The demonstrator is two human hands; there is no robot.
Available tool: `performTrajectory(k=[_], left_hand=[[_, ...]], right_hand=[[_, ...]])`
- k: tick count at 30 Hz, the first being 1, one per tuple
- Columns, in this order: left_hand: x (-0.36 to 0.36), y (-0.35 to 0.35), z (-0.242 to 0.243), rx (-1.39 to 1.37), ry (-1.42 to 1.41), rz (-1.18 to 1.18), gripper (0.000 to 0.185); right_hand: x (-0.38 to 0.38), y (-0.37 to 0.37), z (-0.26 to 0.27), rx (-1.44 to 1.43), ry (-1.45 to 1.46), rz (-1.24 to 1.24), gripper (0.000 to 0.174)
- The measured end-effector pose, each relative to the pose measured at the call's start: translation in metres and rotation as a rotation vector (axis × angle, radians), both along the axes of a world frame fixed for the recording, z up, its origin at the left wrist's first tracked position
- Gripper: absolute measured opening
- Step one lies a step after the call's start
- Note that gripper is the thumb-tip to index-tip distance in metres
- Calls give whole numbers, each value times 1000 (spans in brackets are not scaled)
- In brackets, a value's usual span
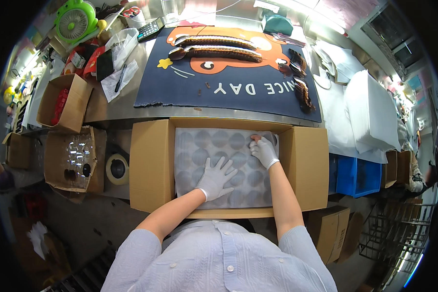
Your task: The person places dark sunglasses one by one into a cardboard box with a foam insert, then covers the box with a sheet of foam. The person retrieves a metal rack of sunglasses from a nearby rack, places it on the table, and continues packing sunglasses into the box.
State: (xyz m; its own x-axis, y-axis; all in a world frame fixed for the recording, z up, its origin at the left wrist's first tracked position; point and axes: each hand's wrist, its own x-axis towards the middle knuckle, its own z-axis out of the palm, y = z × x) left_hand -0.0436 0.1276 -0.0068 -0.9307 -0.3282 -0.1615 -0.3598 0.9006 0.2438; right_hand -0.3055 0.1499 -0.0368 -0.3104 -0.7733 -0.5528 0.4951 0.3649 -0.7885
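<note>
An open cardboard box point(149, 164) stands before me with its side flaps folded out. Inside, a translucent white sheet point(186, 199) covers rows of dark round shapes that show through only blurred. My left hand point(217, 179), in a white glove, lies flat on the sheet with fingers spread. Near the sheet's far right corner is my right hand point(264, 151), gloved too, its fingers curled and some fingertips bare. Whether those fingers pinch the sheet is unclear. Beside that corner a dark round edge point(275, 139) shows uncovered.
Behind the box, a dark printed mat point(168, 87) bears two rows of stacked brown lens-like pieces point(222, 54). White sheets point(372, 109) are piled at right above a blue bin point(357, 179). At left are a tape roll point(117, 168), a small carton point(75, 104) and a green fan point(75, 23).
</note>
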Motion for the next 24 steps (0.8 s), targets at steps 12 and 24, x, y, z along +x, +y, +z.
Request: performTrajectory(k=[12,24], left_hand=[[-19,-212,74,-212,523,641,75],[-15,-398,108,-4,410,1055,73]], right_hand=[[-55,-175,142,-187,951,308,35],[-126,-241,56,-312,1517,-61,56]])
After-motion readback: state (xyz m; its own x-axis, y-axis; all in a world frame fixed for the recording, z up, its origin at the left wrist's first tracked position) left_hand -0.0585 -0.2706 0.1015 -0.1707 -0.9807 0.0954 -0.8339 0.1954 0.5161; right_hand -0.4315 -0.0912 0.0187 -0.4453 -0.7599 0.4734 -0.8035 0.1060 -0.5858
